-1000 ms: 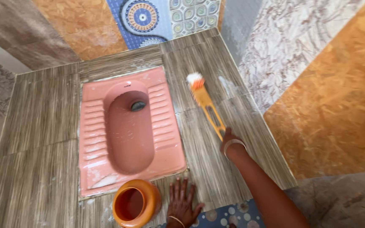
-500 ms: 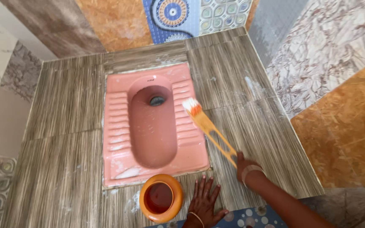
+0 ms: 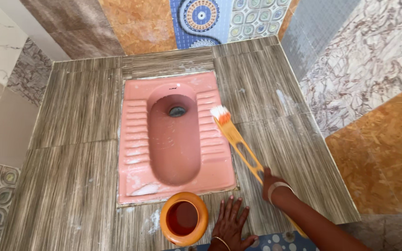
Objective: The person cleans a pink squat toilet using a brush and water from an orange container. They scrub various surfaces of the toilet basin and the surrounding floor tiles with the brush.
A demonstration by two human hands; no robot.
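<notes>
Pink ceramic squat pan (image 3: 175,139), set flush into a raised platform of grey-brown streaked tiles (image 3: 70,186), drain hole at its far end, ribbed footrests on both sides, pale residue visible on the near left corner. Item in use: orange long-handled brush (image 3: 238,142), white and orange bristles resting at the pan's right edge, on or just over the right footrest, handle slanting back toward the right hand (image 3: 271,179). Right hand: fingers curled shut around the handle's near end, a pale bangle on the wrist. Left hand (image 3: 231,225): fingers spread, palm flat on the platform's front edge, holding nothing, just beside an orange pot (image 3: 184,218) with dark reddish contents. Walls: mixed patterned, marbled and orange tiles (image 3: 378,153). Handling note, as a judgement: scrubbing here would go best with the bristles pressed flat into the footrest grooves, strokes short and along the ribs, working inward toward the bowl; the braced left hand gives steady support, and the pot sits close enough to be knocked by a wide backstroke.
</notes>
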